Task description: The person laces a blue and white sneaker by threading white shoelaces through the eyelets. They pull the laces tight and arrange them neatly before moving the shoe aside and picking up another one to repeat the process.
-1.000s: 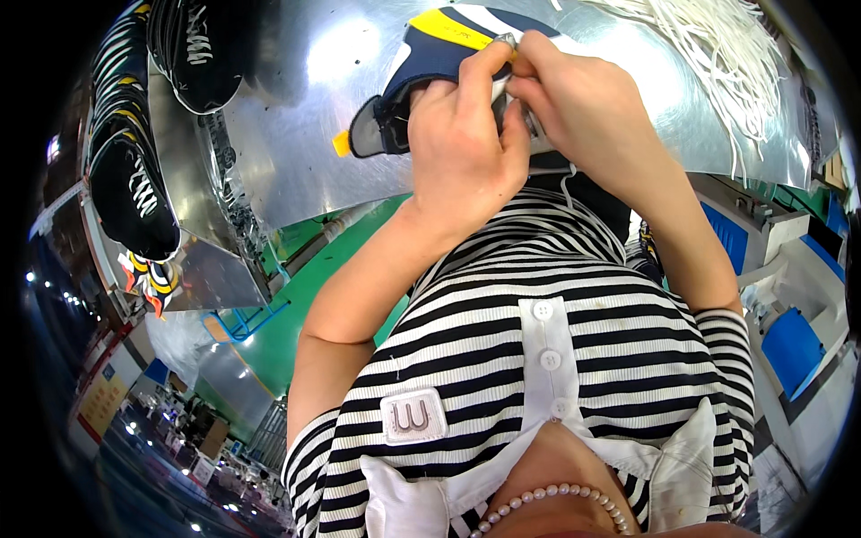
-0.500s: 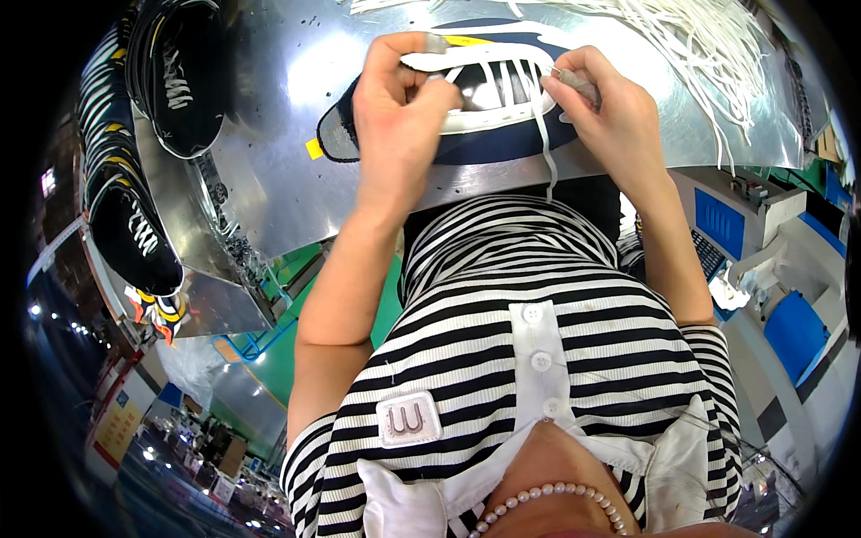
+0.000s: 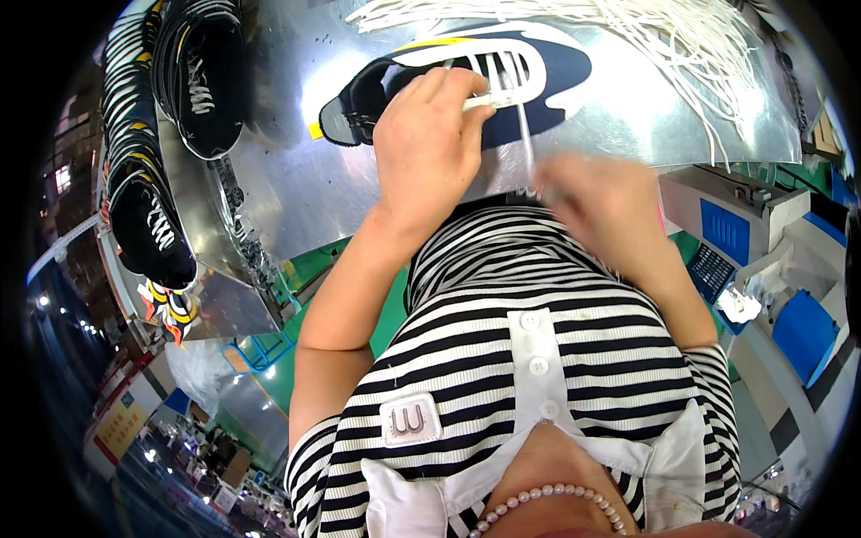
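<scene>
A navy shoe upper point(image 3: 549, 81) with white and yellow trim lies on the metal tabletop point(image 3: 300, 193), near its front edge, toe to the right and the yellow tab point(image 3: 316, 131) at its heel to the left. White lace crosses its throat in a few rungs, and one lace strand point(image 3: 526, 134) runs straight out of the near eyelet row toward the person.

The left hand point(image 3: 430, 134) lies over the shoe's opening, thumb and fingers closed on the near eyelet edge in what looks like a pinch. The right hand point(image 3: 605, 197) is blurred, down by the tabletop's front edge; the strand leads into its fingertips, so it seems to grip the lace, though the blur hides the exact hold.

If the pull outruns the left hand's pinch, the upper could swing round or slide off the front edge, since nothing else visibly pins it. Too hard a tug could also bunch the eyelet edge or draw the rungs uneven, leaving one end short. A loose fingertip grip might let the strand slip, and a twist in it would sit crooked.

Beyond the shoe, a heap of loose white laces point(image 3: 673, 45) spreads at the far right; trailing ends could snag there. Nested black shoes point(image 3: 215, 90) stand to the left, well apart.
</scene>
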### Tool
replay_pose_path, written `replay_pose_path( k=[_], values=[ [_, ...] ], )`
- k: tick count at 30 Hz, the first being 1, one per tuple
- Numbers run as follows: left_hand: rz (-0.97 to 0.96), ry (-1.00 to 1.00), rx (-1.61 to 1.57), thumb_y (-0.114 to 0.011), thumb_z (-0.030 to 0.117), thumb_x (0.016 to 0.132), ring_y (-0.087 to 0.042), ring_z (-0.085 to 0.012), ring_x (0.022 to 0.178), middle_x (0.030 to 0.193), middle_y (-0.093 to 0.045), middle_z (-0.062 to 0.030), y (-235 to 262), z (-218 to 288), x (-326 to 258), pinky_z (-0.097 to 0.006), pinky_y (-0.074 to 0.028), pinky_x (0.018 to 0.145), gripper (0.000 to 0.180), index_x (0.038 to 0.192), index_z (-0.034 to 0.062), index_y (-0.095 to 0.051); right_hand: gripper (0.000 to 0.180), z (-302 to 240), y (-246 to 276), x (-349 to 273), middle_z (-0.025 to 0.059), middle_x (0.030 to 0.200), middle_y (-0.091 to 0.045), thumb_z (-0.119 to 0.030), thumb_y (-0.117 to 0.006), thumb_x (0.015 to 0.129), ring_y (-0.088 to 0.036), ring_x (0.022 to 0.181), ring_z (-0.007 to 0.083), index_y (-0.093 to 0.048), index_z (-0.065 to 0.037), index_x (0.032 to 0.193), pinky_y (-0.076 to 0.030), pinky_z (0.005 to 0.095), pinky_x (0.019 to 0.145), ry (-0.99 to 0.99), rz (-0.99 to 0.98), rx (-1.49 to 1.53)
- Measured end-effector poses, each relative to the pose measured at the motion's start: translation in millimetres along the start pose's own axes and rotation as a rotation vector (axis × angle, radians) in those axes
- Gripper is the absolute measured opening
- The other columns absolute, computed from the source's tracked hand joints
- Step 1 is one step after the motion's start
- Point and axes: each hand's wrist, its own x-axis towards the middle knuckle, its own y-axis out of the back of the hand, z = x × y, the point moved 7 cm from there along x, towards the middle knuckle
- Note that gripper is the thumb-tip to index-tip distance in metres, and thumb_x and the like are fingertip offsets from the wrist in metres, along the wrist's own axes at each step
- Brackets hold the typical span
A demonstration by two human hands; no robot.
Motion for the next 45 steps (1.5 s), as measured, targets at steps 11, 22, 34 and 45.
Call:
replay_pose_path(
  k=[11,22,34,45],
  values=[
    [0.013,-0.088,-0.239,-0.072,0.005,0.079,-0.059,-0.0312,0.071,0.079,-0.060,-0.0114,4,20,4,-0.039,-0.046,0.064,0.017,0.094,0.0035,-0.066,0.019,80,-26,17,-0.0020,0.070,-0.062,-0.021,-0.073,0.088,-0.052,0.064,0.0042,-0.071,-0.003,0.091,-0.040,0.0223,0.058,-0.609,0.059,0.811],
    [-0.210,-0.018,0.168,-0.065,0.015,0.086,-0.062,-0.0315,0.077,0.082,-0.060,-0.0118,-12,-7,11,-0.042,-0.050,0.068,0.021,0.105,0.0083,-0.069,0.014,44,-29,2,-0.0033,0.093,-0.062,-0.012,-0.068,0.089,-0.054,0.083,0.0060,-0.066,-0.003,0.101,-0.042,0.0188,0.075,-0.343,-0.113,0.611],
    [-0.337,0.193,-0.114,-0.075,0.026,0.081,-0.069,-0.0274,0.089,0.099,-0.072,-0.0121,-20,-29,20,-0.035,-0.052,0.078,0.032,0.105,0.0053,-0.070,0.012,82,-29,65,-0.0006,0.093,-0.068,-0.009,-0.065,0.094,-0.060,0.084,0.0041,-0.067,-0.001,0.102,-0.047,0.0193,0.076,-0.331,0.279,0.710],
    [-0.286,0.210,0.018,-0.078,0.031,0.076,-0.069,-0.0276,0.077,0.087,-0.073,-0.0097,-27,-30,24,-0.035,-0.051,0.071,0.031,0.093,0.0056,-0.071,0.025,65,-14,20,0.0091,0.077,-0.070,-0.019,-0.062,0.096,-0.067,0.068,0.0178,-0.054,0.000,0.109,-0.050,0.0282,0.064,-0.534,0.100,0.508]
  ],
)
